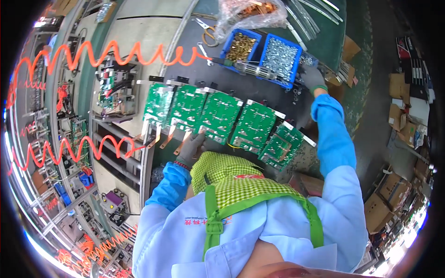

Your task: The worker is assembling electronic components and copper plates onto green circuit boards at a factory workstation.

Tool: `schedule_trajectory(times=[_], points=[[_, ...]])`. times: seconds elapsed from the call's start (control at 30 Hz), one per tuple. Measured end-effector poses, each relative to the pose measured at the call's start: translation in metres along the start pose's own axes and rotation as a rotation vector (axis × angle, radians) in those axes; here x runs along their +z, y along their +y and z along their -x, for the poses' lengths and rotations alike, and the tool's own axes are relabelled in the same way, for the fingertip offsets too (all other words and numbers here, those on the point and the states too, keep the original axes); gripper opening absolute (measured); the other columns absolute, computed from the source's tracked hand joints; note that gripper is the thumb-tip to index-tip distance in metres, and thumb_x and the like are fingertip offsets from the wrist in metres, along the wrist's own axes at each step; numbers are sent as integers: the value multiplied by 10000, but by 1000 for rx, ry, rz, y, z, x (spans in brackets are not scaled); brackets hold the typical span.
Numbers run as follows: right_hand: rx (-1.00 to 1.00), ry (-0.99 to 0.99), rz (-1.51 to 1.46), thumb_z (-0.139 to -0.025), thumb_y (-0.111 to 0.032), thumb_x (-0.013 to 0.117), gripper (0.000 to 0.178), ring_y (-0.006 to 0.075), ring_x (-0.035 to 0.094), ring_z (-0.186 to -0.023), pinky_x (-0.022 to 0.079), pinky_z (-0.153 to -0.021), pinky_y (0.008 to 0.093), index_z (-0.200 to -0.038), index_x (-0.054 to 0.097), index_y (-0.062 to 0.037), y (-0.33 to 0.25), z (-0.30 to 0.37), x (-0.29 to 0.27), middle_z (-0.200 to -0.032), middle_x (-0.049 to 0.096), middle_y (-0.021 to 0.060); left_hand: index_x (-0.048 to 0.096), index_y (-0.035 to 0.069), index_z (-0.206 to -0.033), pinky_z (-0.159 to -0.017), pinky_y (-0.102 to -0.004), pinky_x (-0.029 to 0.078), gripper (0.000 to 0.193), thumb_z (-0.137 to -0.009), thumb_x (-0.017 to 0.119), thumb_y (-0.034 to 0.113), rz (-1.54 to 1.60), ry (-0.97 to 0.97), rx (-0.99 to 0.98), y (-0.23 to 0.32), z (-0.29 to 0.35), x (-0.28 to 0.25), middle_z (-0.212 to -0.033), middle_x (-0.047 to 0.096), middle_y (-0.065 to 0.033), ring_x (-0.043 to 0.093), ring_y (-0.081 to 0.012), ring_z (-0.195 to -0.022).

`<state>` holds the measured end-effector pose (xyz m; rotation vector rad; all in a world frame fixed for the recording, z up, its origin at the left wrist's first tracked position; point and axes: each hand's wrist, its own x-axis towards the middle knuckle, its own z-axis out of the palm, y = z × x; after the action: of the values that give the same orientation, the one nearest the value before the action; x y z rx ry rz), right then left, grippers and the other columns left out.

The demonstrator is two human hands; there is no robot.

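Several green circuit boards [220, 114] lie in a slanting row across the dark bench, metal tabs at their ends and copper strips [182, 144] at the near edge of the left ones. My left hand [191, 147], in a grey glove, is at the near edge of the middle board beside a copper strip. Its fingers are pressed together; what they hold, if anything, is hidden. My right hand [314, 78], also gloved, reaches to the right side of a blue bin [296, 74] full of silvery fasteners [279, 55]. Its fingertips are too small to make out.
Another blue bin [227, 47] holds brass-coloured fasteners, with a power screwdriver [252, 69] across both bins' front. Farther back lie scissors [206, 33], a wrench [204, 53] and a plastic bag of copper parts [252, 11]. An orange coiled hose [111, 53] stretches from the left.
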<state>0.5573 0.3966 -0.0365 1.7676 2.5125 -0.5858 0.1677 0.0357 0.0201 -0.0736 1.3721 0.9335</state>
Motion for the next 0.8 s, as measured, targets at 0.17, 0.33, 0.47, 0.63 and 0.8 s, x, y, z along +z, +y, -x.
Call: schedule_trajectory(times=[0.17,0.33,0.47,0.63,0.8], points=[[96,51,114,-810,-204,502,296,355,576,-984,458,-831,463,-1072,589,-96,3,-17,19,-1097,597,172,555,28,-877,-470,-177,413,207,-902,587,231,39,11,24,4,-2,8,-700,547,-22,506,-74,-539],[85,36,37,-829,-174,519,202,368,585,-901,467,-772,455,-1004,603,-119,11,-21,10,-951,622,175,576,34,-861,-459,-173,387,242,-909,572,271,-16,27,7,1,4,4,-693,561,-21,501,-65,-530],[-5,200,-122,-822,-244,547,177,370,587,-872,459,-762,470,-934,626,-132,20,-24,-16,-914,627,164,563,20,-919,-496,-169,403,200,-909,574,219,-15,-50,-14,-1,-3,-7,-752,559,-35,518,-86,-615],[-352,94,-111,-815,-209,545,186,360,598,-870,473,-753,455,-942,639,-112,-28,-42,-21,-933,627,151,561,28,-910,-477,-180,408,214,-901,584,241,-66,-4,-2,5,-1,-4,-728,574,-37,521,-82,-562],[-386,-9,313,-802,-106,494,251,308,614,-907,480,-774,439,-994,654,-126,-58,-50,16,-953,639,133,577,31,-931,-493,-179,407,212,-909,573,242,-73,-4,-9,13,8,9,-739,583,-17,529,-63,-603]])
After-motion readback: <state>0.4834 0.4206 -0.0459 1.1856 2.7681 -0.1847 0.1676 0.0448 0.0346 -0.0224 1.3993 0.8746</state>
